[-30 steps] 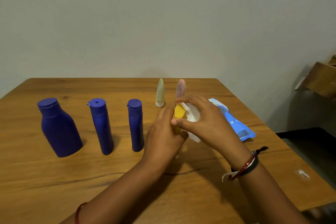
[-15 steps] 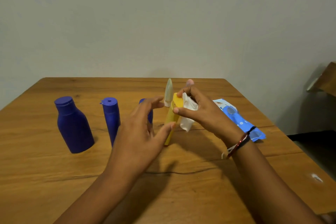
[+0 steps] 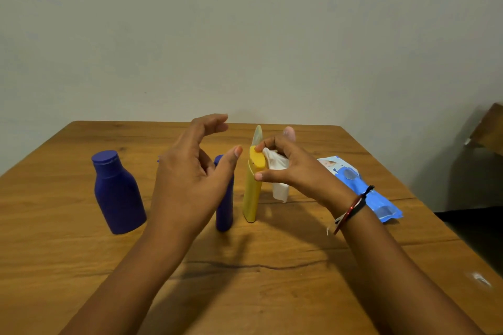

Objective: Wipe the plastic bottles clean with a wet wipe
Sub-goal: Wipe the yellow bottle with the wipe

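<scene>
A yellow bottle point(image 3: 251, 193) stands upright on the wooden table point(image 3: 81, 266). My right hand point(image 3: 294, 168) pinches its cap with thumb and forefinger and holds a white wet wipe point(image 3: 277, 171) against its right side. My left hand point(image 3: 190, 174) hovers open just left of it, touching nothing. A slim blue bottle point(image 3: 225, 207) stands behind my left hand, partly hidden. A wide blue bottle point(image 3: 115, 193) stands further left. Another blue bottle is almost fully hidden behind my left hand.
A blue wet-wipe pack point(image 3: 362, 187) lies flat to the right of my right wrist. A pale cone-shaped bottle point(image 3: 257, 134) and a pink one point(image 3: 289, 132) stand behind the yellow bottle. The table's right edge drops to a dark floor.
My left hand has let go of the yellow bottle and lifted away, fingers spread. The yellow bottle now stands on the table, my right hand still holding its top with the wipe.
</scene>
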Motion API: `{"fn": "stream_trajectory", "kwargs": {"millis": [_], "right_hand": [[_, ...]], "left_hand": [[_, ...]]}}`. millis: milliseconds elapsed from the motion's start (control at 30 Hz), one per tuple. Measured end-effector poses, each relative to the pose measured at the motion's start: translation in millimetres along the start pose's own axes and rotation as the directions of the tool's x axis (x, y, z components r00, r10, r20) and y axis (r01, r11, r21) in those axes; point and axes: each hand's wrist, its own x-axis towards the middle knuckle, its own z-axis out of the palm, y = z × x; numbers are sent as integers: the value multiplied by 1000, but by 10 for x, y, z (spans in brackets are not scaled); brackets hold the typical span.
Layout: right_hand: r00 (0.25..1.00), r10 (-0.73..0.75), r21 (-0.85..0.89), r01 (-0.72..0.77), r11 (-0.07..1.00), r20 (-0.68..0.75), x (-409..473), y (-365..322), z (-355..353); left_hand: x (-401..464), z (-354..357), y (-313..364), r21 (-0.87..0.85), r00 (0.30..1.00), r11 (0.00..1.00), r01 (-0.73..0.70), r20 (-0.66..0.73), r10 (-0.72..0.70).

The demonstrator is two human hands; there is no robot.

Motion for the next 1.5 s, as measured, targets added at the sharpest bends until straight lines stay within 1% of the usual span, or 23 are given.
{"fn": "stream_trajectory", "kwargs": {"millis": [167, 267, 433, 500, 567, 633, 667, 700, 733, 767, 800, 833, 867, 967, 1100, 1200, 1267, 1367, 1433, 1500], "right_hand": [[1000, -5, 20, 4, 1000, 22, -12, -38, 12], [1000, -15, 52, 15, 999, 2, -16, -20, -14], [999, -13, 99, 17, 995, -40, -14, 45, -89], [999, -22, 166, 29, 986, -44, -17, 61, -141], [998, -27, 282, 44, 958, -65, -3, 90, -207], [994, -11, 392, 54, 918, -112, 74, 126, -300], [989, 3, 391, 57, 919, -151, 147, 139, -348], [980, 16, 331, 52, 942, -199, 245, 156, -395], [968, 16, 213, 39, 976, -249, 365, 172, -439], [958, 3, 54, 13, 998, -288, 500, 187, -469], [951, -10, -102, -23, 995, -310, 630, 206, -477], [949, -13, -209, -56, 976, -315, 759, 231, -464], [949, -4, -259, -82, 962, -314, 871, 263, -431], [949, 29, -278, -121, 953, -314, 1082, 344, -301], [950, 8, -251, -91, 964, -312, 1067, 445, -207], [964, 17, -242, -83, 967, -264, 907, 521, -188], [981, 36, -289, -91, 953, -189, 787, 537, -211], [994, 112, -405, -105, 908, -6, 650, 545, -241], [988, 136, -404, -96, 910, 73, 562, 541, -251], [985, 129, -396, -76, 915, 110, 471, 526, -278]], "left_hand": [[76, -92, 17, -15, 1000, 1000, 14, -27, -14], [121, -128, 23, -42, 999, 998, 38, -36, -39], [169, -118, 21, -17, 996, 996, 85, 12, -85], [201, -99, 5, -4, 993, 994, 109, 37, -109], [255, -95, -8, 5, 991, 992, 127, 47, -127], [354, -102, -1, 31, 992, 993, 116, 52, -117], [426, -98, 3, 39, 992, 993, 112, 59, -114], [506, -87, 4, 42, 991, 992, 115, 68, -118], [588, -67, 0, 45, 988, 991, 125, 83, -128], [668, -40, -10, 57, 983, 988, 142, 111, -148], [729, -7, -21, 81, 973, 983, 164, 152, -175], [776, 34, -35, 117, 958, 976, 184, 201, -204], [799, 79, -53, 159, 942, 969, 191, 249, -226], [762, 203, -96, 243, 915, 957, 159, 327, -235], [687, 263, -165, 225, 897, 960, 165, 371, -241], [654, 263, -196, 200, 892, 965, 169, 386, -236], [641, 264, -191, 211, 893, 966, 151, 390, -225], [624, 276, -180, 251, 881, 958, 141, 409, -237], [605, 281, -177, 275, 874, 951, 140, 418, -249], [584, 287, -152, 289, 879, 948, 135, 407, -250]]}}
